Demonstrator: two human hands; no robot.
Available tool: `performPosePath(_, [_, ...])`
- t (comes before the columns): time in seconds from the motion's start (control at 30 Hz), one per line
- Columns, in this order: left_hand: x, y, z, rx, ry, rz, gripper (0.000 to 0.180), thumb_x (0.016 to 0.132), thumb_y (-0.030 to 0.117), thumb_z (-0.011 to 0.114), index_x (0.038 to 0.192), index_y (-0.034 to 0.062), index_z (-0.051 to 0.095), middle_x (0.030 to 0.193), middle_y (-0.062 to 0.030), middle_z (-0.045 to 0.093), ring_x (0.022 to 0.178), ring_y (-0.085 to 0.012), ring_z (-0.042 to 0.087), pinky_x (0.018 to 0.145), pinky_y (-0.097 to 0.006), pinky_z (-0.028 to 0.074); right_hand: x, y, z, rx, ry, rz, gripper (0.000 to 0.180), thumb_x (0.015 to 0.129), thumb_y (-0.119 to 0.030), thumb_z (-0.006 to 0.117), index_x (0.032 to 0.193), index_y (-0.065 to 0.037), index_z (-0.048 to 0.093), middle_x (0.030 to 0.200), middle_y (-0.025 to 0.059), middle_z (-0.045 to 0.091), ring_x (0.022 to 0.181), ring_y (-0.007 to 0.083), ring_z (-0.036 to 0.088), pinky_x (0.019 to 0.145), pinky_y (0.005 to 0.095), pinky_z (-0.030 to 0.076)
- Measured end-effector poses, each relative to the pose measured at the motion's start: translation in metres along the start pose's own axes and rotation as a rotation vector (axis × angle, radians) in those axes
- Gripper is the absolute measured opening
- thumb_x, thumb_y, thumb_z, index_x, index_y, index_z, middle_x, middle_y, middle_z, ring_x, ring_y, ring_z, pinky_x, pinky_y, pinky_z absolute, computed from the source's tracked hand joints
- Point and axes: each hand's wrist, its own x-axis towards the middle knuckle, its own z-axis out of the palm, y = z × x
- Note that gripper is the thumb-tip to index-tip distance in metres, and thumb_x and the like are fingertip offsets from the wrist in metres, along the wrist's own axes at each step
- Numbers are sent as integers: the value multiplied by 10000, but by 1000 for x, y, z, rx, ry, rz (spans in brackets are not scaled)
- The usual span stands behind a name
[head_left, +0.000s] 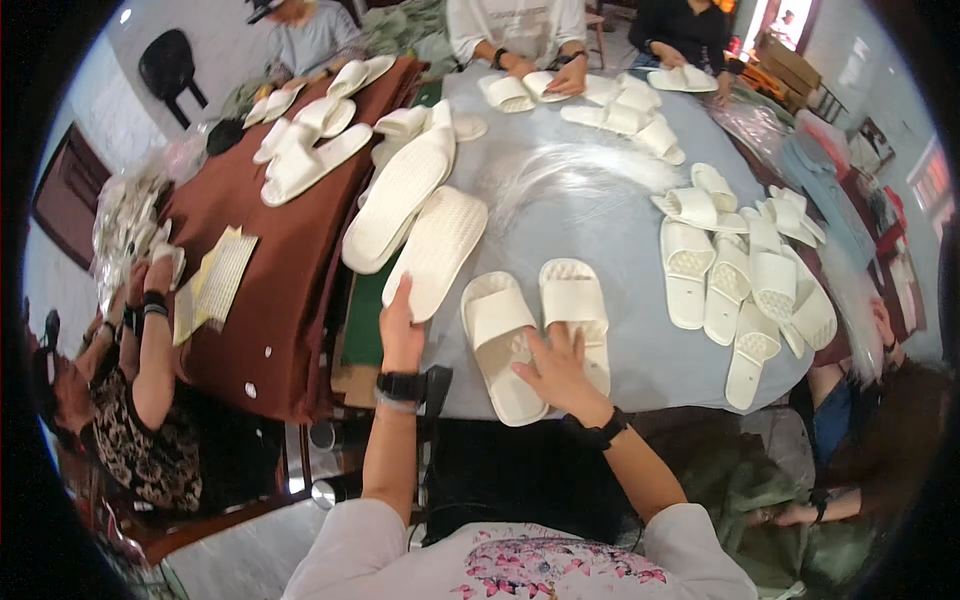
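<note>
My left hand (403, 335) is closed on the near end of a white slipper (440, 250), which lies sole up and tilted. Beyond it, another white slipper (400, 195) rests sole up on a pile of slippers. A pair stands in front of me with straps up: the left slipper (495, 310) and the right slipper (573, 292). Over this pair my right hand (562, 370) is open with its fingers spread. Its fingertips reach the inner edges of both slippers; whether they press on them I cannot tell.
The slippers lie on a grey-covered table (620, 375). To the right is a group of white slippers (730, 270). A brown-covered table (270, 330) adjoins on the left, with slippers and yellowish papers (222, 280). Several people work around the edges; clear plastic film (580, 180) lies mid-table.
</note>
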Motion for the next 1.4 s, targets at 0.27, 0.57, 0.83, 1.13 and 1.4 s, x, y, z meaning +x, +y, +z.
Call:
performPosePath(0.27, [-45, 26, 21, 83, 36, 205, 399, 874, 213, 550, 1185, -26, 474, 1140, -101, 548, 990, -179, 555, 814, -292, 463, -41, 86, -32, -86, 253, 152, 533, 881, -311, 445, 1245, 62, 329, 1177, 259, 376, 1124, 392, 366, 1012, 541, 172])
performPosePath(0.57, [-79, 50, 32, -190, -35, 302, 462, 916, 246, 475, 1271, -25, 360, 1242, -134, 459, 1083, -198, 482, 905, -323, 423, -24, 282, -127, -277, 319, 551, 642, 862, -446, 396, 1357, -62, 259, 1184, 230, 468, 1140, 366, 397, 964, 570, 219])
performPosePath(0.83, [-114, 55, 34, -267, -167, 165, 549, 899, 331, 477, 1309, 7, 307, 1306, -112, 409, 1177, -250, 423, 990, -404, 347, -45, 290, -165, -493, 229, 455, 208, 802, -213, 534, 877, -21, 560, 938, 240, 556, 884, 400, 519, 756, 445, 441])
performPosePath(1.13, [-154, 51, 62, -618, -637, -264, 601, 852, 430, 499, 1314, 80, 337, 1320, -80, 412, 1196, -248, 418, 959, -432, 379, -23, 64, -65, 902, -198, -53, 995, 734, -132, 690, 1411, -138, -39, 1449, 115, 159, 1314, 275, 225, 1047, 415, 204])
performPosePath(1.4, [-158, 33, 82, -1295, -535, -875, 374, 869, 263, 518, 1194, 86, 468, 1136, -19, 536, 1065, -173, 546, 796, -349, 511, 51, -9, -43, 1623, 167, -58, 874, 735, -124, 691, 1381, -114, 102, 1353, 79, 316, 1247, 208, 332, 985, 344, 317])
